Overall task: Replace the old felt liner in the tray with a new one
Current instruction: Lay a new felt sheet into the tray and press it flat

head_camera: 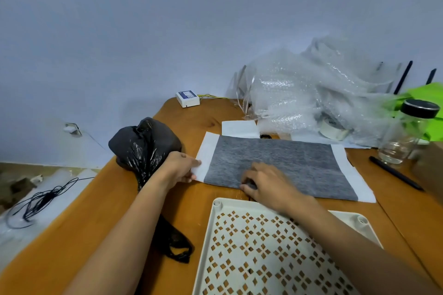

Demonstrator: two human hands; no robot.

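Our left hand [182,167] pinches the white backing sheet [208,153]; our right hand [266,185] grips the near edge of the grey felt liner [299,163], lying on the wooden worktop [119,211] beyond the cream perforated plastic tray [206,246]. Pulling unevenly could crease it.

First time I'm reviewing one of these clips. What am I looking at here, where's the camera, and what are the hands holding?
No machine here: a person works with bare hands, and the single picture comes from a camera worn on their head, looking down at a wooden table. The left hand pinches the edge of a white sheet; the right hand grips the near edge of the grey felt lying on it. Nearest the camera sits an unlined perforated tray. Around them: a black bag, bubble wrap, a glass jar and a pen.
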